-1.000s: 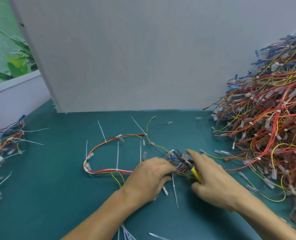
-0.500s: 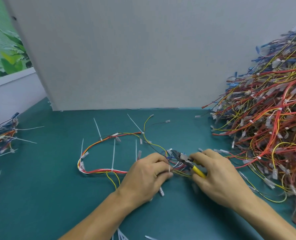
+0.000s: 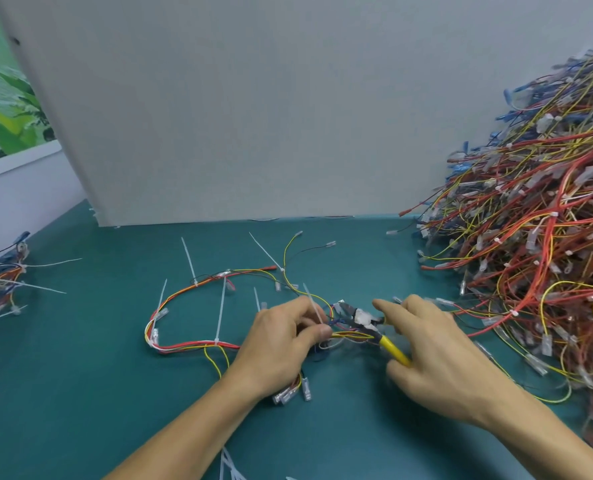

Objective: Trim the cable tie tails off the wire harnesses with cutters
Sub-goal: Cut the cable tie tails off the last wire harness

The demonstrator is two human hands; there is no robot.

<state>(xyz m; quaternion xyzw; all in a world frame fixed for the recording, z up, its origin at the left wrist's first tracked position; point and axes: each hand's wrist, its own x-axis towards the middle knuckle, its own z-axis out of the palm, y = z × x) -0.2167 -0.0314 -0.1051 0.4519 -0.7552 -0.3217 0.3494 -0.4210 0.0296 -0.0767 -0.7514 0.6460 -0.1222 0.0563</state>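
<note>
Harness [image 3: 198,347]: red, yellow, orange and white wires lying in a loop on the surface, left of centre; its right end runs in under the left hand.
Surface [image 3: 80,393]: teal, carrying everything here.
Panel [image 3: 253,116]: plain grey board standing upright at the back of the surface.
Pile [image 3: 530,254]: tall heap of harnesses at the right, mostly red and yellow with some blue, reaching up against the panel.
Right hand [image 3: 440,358]: near the foot of the pile; its grip is clamped on the cutters' yellow handle, index finger stretched forward beside the tool's head.
Left hand [image 3: 281,344]: lies on the harness's right end; its grip is closed, thumb and curled fingers pinching the wire bundle.
Small heap [image 3: 0,282]: more harnesses at the far left edge, white tails sticking out.
Cutters [image 3: 390,346]: between the two hands, head pointing left towards the pinched bundle; jaws too blurred to tell whether apart or together.
Tails: uncut white ties stand out from the loop, one tall one [image 3: 222,310] at its near side; another [image 3: 314,306] slants across the left fingers, just beside the cutters' head.
Connectors [image 3: 289,394]: a few clear plugs poke out beneath the left wrist.
Offcuts [image 3: 227,465]: loose white strips at the near edge.
</note>
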